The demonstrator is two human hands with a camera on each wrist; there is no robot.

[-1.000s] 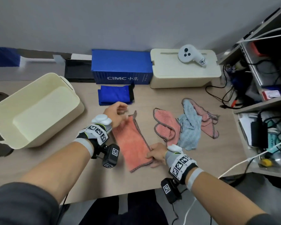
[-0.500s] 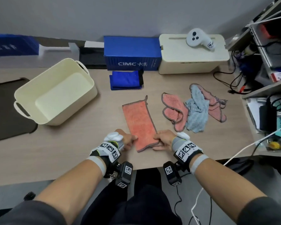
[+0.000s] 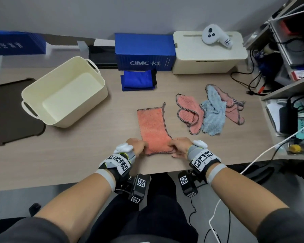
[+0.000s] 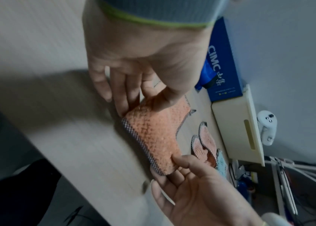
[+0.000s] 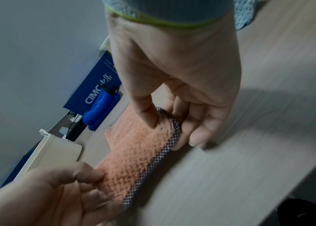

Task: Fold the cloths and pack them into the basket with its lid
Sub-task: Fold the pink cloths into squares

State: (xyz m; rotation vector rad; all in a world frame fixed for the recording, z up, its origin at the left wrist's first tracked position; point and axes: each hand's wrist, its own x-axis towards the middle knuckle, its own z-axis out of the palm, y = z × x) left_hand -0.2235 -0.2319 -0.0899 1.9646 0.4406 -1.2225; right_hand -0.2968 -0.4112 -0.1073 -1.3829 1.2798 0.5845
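Observation:
An orange cloth (image 3: pixel 153 128) with a dark checked hem lies folded in a long strip on the table (image 3: pixel 77 155), its near end by the front edge. My left hand (image 3: pixel 139 146) pinches the near left corner (image 4: pixel 134 116) between thumb and fingers. My right hand (image 3: pixel 178 146) pinches the near right corner (image 5: pixel 165 123) the same way. The cream basket (image 3: pixel 63 92) stands empty at the left. A dark lid (image 3: pixel 11 111) lies flat beside it. A pink cloth (image 3: pixel 189 113), a light blue cloth (image 3: pixel 213 116) and another pink cloth (image 3: pixel 233 109) lie crumpled at the right.
A folded blue cloth (image 3: pixel 139 81) lies before a blue CIMC box (image 3: pixel 144 51) at the back. A cream box (image 3: pixel 209 53) carries a white controller (image 3: pixel 216 36). Shelves with cables (image 3: pixel 288 67) stand at the right. A white cable (image 3: pixel 253 163) hangs off the table's front right.
My left hand came from the cloth's far end down to its near left corner. The right hand stays at the near right corner. The camera view has tilted down.

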